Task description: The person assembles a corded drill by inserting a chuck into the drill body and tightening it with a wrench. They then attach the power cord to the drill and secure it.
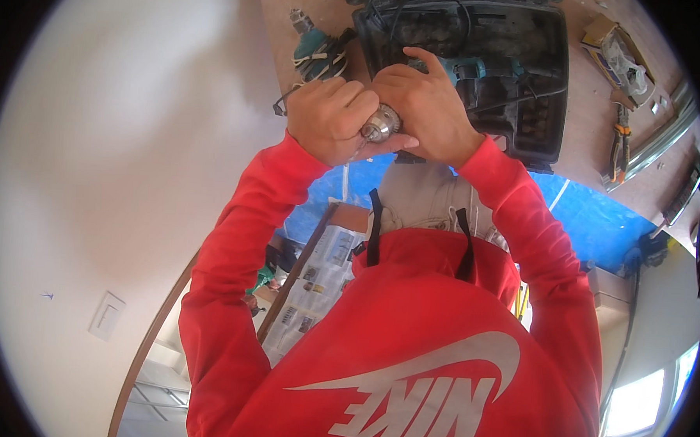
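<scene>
Red sweatshirt is nearest, just this side of the left fingers and right fingers. Between them sits a metal chuck; the right fingers are clamped around it, one raised, while the left clench in a fist beside it, their contents hidden. Beyond the right, an open black case lies on the bench; beyond the left, a teal tool. Pliers lie well to their right.

That silvery round drill chuck over there looks like shiny metal, the open black rectangular tool case dusty matt plastic, the red sweatshirt soft matt cloth, the broad white wall smooth.
</scene>
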Tool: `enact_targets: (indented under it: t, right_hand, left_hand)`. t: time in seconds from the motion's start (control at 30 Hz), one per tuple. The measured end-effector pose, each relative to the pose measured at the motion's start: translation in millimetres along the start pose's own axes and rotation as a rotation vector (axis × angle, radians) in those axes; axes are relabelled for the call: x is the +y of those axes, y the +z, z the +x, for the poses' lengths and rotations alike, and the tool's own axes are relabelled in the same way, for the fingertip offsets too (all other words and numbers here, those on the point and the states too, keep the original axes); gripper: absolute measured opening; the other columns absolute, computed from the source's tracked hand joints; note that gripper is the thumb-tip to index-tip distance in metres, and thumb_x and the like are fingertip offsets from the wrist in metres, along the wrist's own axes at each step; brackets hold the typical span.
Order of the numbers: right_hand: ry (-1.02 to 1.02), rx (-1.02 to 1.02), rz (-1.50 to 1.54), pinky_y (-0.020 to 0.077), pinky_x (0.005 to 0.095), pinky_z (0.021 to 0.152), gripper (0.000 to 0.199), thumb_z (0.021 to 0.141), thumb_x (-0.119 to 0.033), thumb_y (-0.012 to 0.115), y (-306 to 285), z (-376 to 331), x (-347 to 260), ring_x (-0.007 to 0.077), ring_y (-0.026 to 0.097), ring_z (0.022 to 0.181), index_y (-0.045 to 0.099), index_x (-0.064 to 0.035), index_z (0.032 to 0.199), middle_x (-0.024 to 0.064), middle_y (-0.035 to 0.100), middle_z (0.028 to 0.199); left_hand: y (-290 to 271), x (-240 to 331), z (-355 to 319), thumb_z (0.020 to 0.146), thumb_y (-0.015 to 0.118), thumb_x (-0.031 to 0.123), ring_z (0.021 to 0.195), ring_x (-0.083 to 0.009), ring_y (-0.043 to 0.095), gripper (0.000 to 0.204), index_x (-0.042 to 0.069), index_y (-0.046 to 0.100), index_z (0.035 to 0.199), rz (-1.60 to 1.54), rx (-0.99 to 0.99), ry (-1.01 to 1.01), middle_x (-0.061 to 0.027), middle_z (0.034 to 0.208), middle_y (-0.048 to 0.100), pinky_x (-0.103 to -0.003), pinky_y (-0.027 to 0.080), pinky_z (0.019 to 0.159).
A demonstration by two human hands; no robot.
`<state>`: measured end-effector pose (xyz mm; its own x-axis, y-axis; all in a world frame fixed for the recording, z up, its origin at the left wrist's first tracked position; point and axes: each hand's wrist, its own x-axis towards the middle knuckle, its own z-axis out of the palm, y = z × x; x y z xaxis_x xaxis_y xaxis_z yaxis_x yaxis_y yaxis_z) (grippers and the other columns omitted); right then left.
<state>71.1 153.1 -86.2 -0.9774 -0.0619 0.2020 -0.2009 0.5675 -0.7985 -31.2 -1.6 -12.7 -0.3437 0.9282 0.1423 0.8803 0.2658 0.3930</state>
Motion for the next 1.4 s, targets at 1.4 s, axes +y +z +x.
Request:
enact_targets:
  t: [1.4]
  right_hand:
    - [0.195,0.415,-0.010,0.0193,0.0643,0.124,0.026,0.084,-0.026,0.074,35.4,-17.1,-31.9,0.0229,0.067,0.122,0.069,-0.0167,0.108,-0.0004,0.073,0.107]
  left_hand:
    - [22.6,73.7,-38.3,0.074,0.097,0.018,0.080,-0.0208,0.066,0.045,0.003,0.071,0.108,-0.335,0.548,-0.689,-0.0091,0.095,0.068,-0.033,0.054,0.071]
